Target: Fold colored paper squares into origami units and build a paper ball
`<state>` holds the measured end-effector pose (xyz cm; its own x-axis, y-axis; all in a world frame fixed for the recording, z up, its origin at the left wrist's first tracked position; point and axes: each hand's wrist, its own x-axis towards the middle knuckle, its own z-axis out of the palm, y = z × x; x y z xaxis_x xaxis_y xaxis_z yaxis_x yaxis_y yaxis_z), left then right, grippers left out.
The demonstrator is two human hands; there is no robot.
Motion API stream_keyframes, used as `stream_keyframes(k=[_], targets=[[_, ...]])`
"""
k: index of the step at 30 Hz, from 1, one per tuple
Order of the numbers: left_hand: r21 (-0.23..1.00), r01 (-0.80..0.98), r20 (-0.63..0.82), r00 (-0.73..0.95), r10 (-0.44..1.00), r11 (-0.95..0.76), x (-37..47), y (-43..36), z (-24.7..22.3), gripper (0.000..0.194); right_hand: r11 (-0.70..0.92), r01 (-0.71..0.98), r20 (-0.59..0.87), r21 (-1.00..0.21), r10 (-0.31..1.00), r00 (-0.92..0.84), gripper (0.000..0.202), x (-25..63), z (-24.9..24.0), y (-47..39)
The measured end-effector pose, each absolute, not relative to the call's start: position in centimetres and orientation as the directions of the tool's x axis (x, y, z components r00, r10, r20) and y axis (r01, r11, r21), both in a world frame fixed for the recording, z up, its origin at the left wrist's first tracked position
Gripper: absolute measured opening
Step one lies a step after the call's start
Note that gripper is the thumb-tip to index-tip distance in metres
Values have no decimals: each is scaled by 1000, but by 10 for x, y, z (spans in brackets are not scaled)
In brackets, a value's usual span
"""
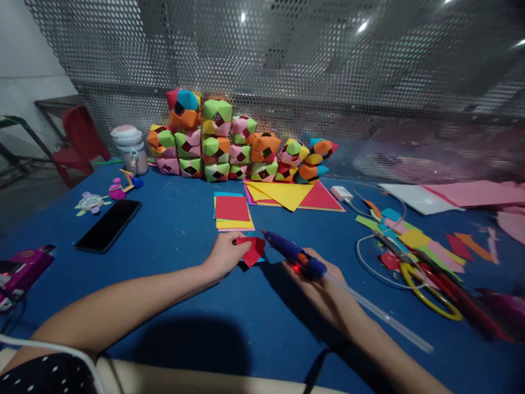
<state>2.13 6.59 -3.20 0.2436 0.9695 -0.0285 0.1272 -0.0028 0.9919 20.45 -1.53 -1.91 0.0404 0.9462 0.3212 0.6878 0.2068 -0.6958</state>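
My left hand [225, 253] pinches a small folded piece of red paper [253, 250] just above the blue tabletop. A bit of blue paper shows beneath it. In my right hand [324, 284] is a blue cordless hot glue gun [293, 251], its red light glowing and a long clear glue stick [385, 314] jutting out of the back. The nozzle points toward the red paper, close to its right edge; whether they touch I cannot tell. Just beyond my left hand lies a stack of coloured paper squares [232, 209], red on top.
Folded paper balls [217, 150] stand stacked along the mesh panel. Yellow and red sheets [287, 194] lie before them. At right are paper scraps [418, 238], a white cable and yellow-handled scissors [430, 293]. A phone [109, 225], paper turtle [91, 203] and jar [130, 150] sit left.
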Motion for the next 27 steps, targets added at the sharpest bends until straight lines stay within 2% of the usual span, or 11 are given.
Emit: stream_keyframes(k=[10, 17, 27], targets=[[985, 174, -35, 247, 968, -9, 23, 64, -29, 13, 274, 750, 345, -602, 936, -65, 8, 199, -28, -19], [978, 204, -9, 261, 965, -46, 22, 64, -29, 13, 232, 785, 317, -574, 947, -47, 9, 197, -21, -20], [979, 193, 0, 286, 958, -57, 22, 64, -30, 12, 307, 808, 384, -503, 917, -109, 11, 200, -24, -21]])
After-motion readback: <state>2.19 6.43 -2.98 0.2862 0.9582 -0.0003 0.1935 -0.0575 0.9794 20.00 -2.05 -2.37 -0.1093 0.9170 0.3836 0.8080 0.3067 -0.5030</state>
